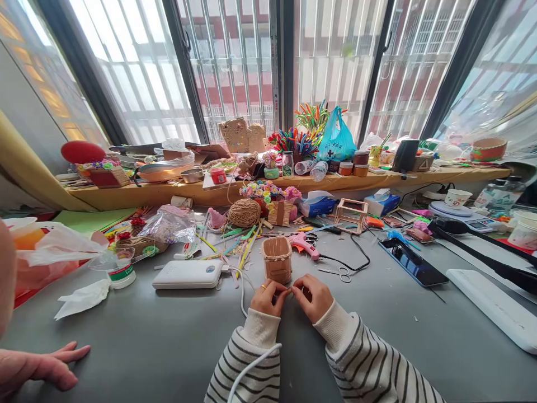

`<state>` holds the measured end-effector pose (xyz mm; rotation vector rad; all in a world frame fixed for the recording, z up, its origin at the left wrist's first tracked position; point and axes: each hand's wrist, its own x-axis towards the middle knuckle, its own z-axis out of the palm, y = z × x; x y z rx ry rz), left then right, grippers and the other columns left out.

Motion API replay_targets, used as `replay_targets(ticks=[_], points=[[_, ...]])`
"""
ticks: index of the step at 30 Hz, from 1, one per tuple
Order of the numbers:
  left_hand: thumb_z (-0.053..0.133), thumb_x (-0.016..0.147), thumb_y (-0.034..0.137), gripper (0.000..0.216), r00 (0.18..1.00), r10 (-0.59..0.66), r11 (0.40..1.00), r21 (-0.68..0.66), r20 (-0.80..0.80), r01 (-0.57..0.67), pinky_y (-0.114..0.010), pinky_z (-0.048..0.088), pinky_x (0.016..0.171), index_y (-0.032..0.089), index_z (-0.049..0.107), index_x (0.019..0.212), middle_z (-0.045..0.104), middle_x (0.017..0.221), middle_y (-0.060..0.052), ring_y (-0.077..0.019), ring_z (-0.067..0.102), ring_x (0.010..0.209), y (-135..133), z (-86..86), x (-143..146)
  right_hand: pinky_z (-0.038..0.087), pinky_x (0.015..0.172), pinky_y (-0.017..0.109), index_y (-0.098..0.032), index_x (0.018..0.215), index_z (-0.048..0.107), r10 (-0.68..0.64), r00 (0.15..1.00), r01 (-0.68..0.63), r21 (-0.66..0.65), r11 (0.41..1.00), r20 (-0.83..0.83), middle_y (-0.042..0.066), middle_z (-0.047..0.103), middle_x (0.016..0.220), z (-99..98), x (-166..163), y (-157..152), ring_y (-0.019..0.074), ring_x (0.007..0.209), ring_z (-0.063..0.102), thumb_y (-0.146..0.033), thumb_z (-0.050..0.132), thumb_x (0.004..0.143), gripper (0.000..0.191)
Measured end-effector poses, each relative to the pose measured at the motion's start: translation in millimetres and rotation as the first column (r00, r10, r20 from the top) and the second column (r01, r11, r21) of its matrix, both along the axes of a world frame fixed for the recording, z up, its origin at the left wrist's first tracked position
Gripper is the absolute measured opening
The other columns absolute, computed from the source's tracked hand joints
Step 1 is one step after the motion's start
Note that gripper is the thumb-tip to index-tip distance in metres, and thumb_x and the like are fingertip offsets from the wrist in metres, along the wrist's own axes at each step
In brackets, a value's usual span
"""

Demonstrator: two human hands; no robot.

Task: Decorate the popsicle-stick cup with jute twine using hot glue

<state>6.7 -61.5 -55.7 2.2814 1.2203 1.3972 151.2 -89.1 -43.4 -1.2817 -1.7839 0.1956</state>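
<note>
My left hand (267, 296), with a ring on one finger, and my right hand (312, 296) meet over the front of the grey table, fingertips pinched close together. Something thin and small seems to lie between them, too small to make out. Just beyond my fingers stands a small brown open-topped box (277, 267) with a braided-looking rim; my left hand is nearest to it. Behind it on the right lie a pink glue gun (305, 244) and small scissors (340, 273). A white cable (255, 365) runs across my left sleeve.
A white power bank (188, 275) lies to the left, a dark phone (413, 262) to the right. Another person's hand (39, 366) rests on the table at lower left. Behind are a twine ball (244, 212), coloured strips and a crowded windowsill (201, 196).
</note>
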Motion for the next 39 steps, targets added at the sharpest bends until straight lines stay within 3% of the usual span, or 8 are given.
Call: replay_targets(ticks=[13, 18, 27, 39], points=[[0.051, 0.080, 0.025, 0.015, 0.998, 0.011, 1.000, -0.007, -0.059, -0.011, -0.022, 0.045, 0.050, 0.019, 0.060, 0.070, 0.065, 0.061, 0.000, -0.0109, 0.055, 0.048, -3.5, -1.4, 1.6, 0.041, 0.052, 0.021, -0.017, 0.071, 0.056, -0.003, 1.000, 0.003, -0.019, 1.000, -0.010, 0.002, 0.057, 0.065, 0.3, -0.4, -1.4, 0.0096, 0.053, 0.050, -0.027, 0.045, 0.083, 0.019], [0.046, 0.082, 0.021, 0.019, 0.997, -0.006, 1.000, 0.009, -0.073, 0.007, -0.022, 0.048, 0.061, 0.019, 0.065, 0.081, 0.068, 0.071, -0.003, -0.0127, 0.062, 0.063, -3.9, -1.0, 2.2, 0.041, 0.051, 0.021, -0.017, 0.071, 0.057, 0.009, 1.000, -0.009, -0.009, 1.000, -0.014, 0.002, 0.056, 0.065, 1.5, -0.7, -1.1, 0.0095, 0.053, 0.049, -0.028, 0.044, 0.083, 0.021], [0.052, 0.079, 0.026, 0.019, 0.995, 0.036, 0.999, 0.020, -0.097, -0.034, -0.020, 0.042, 0.052, 0.017, 0.058, 0.063, 0.059, 0.062, -0.001, -0.0114, 0.056, 0.056, -0.6, -0.1, 0.7, 0.040, 0.050, 0.022, -0.016, 0.068, 0.057, 0.003, 1.000, -0.003, 0.001, 1.000, -0.026, 0.003, 0.057, 0.064, 4.1, -3.1, -2.7, 0.0100, 0.051, 0.048, -0.026, 0.044, 0.081, 0.020], [0.054, 0.077, 0.028, 0.022, 0.987, 0.093, 0.996, 0.024, -0.131, -0.090, -0.020, 0.036, 0.047, 0.017, 0.053, 0.058, 0.055, 0.059, 0.001, -0.0099, 0.049, 0.050, -1.3, 0.0, 0.7, 0.041, 0.050, 0.022, -0.016, 0.067, 0.057, 0.006, 1.000, -0.005, 0.012, 1.000, -0.021, 0.003, 0.056, 0.062, 3.0, -2.9, -2.1, 0.0100, 0.050, 0.049, -0.027, 0.044, 0.081, 0.022]])
